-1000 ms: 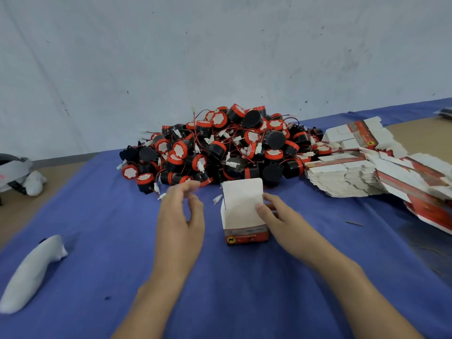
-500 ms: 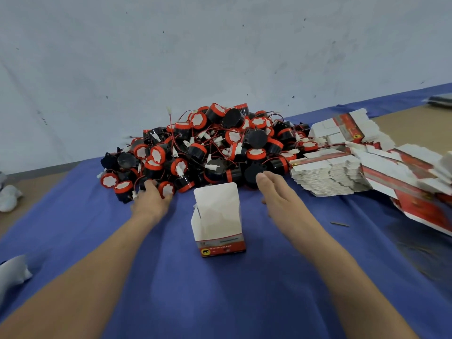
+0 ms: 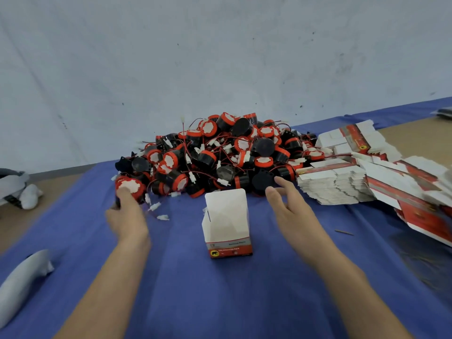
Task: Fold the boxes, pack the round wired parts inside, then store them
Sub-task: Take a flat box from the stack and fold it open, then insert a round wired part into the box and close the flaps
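A: The left hand (image 3: 124,216)?
B: Curled round one round part (image 3: 129,187) at the left edge of the pile (image 3: 220,155), thumb on its white face, red rim showing. A white plug (image 3: 162,217) lies on the cloth just beside the hand; whose wire it ends is too blurred to tell.
A: The right hand (image 3: 291,211)?
B: Fingers straight and spread, holding nothing. It hovers just right of the box, fingertips near a black part at the pile's front — contact there I cannot tell.
A: The box (image 3: 226,223)?
B: Upright on the blue cloth (image 3: 220,302) between the two hands, top open, rear flap standing, white inside, red band at the base. Apart from both hands.
A: Around it?
B: Flat boxes (image 3: 335,184) stacked right of the pile, more fanned out beyond — red and white. A white bundle (image 3: 22,282) lies on the cloth at far left.
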A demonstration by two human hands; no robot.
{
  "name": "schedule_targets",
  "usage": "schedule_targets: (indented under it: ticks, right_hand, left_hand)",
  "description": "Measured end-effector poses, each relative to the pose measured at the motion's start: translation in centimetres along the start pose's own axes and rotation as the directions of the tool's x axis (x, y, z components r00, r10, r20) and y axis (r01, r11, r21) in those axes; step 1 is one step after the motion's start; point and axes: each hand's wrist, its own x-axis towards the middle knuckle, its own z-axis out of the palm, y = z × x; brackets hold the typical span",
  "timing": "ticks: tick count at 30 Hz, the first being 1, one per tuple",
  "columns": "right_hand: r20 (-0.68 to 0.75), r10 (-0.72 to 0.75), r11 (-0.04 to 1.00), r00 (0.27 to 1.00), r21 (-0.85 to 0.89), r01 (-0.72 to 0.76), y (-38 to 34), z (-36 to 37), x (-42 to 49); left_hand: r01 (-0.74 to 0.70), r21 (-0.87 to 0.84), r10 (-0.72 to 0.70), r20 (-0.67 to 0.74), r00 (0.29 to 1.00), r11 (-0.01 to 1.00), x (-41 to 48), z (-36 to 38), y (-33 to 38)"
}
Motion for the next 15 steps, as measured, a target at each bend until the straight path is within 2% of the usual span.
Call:
schedule_targets:
  ticks: [1, 3, 5, 7, 10, 13, 15]
  right_hand:
    - [-0.009, -0.017, 1.0, 1.0, 0.005, 0.017, -0.2, 0.1, -0.2]
    - [-0.04, -0.058, 0.998, 0.998, 0.01, 0.058, -0.6, 0.4, -0.6]
    - [-0.066, -0.1, 0.994, 0.993, 0.029, 0.102, -1.3, 0.9, -0.9]
    - [-0.087, -0.154, 0.986, 0.984, 0.053, 0.159, -2.0, 1.6, -1.4]
    - [-0.082, -0.219, 0.969, 0.972, 0.098, 0.226, -3.1, 2.8, -2.0]
    - [-0.023, -0.284, 0.943, 0.959, 0.173, 0.283, -4.3, 4.0, -2.5]
    - [0.029, -0.307, 0.926, 0.951, 0.24, 0.291, -5.0, 4.9, -2.8]
  left_hand:
    - [0.12, -0.182, -0.122, -0.001, 0.992, 0.976, -0.8, -0.7, 0.7]
    - [0.337, -0.44, -0.291, 0.171, 0.941, 0.832, -2.3, -1.8, 2.1]
    - [0.478, -0.514, -0.328, 0.358, 0.874, 0.713, -3.9, -2.7, 3.0]
    - [0.52, -0.479, -0.298, 0.465, 0.834, 0.707, -6.0, -3.0, 3.4]
    - [0.451, -0.35, -0.199, 0.566, 0.8, 0.821, -8.9, -2.7, 3.1]
    - [0.296, -0.212, -0.105, 0.623, 0.775, 0.931, -10.8, -2.1, 3.0]
    - [0.134, -0.136, 0.006, 0.722, 0.691, 0.982, -12.1, -1.8, 2.8]
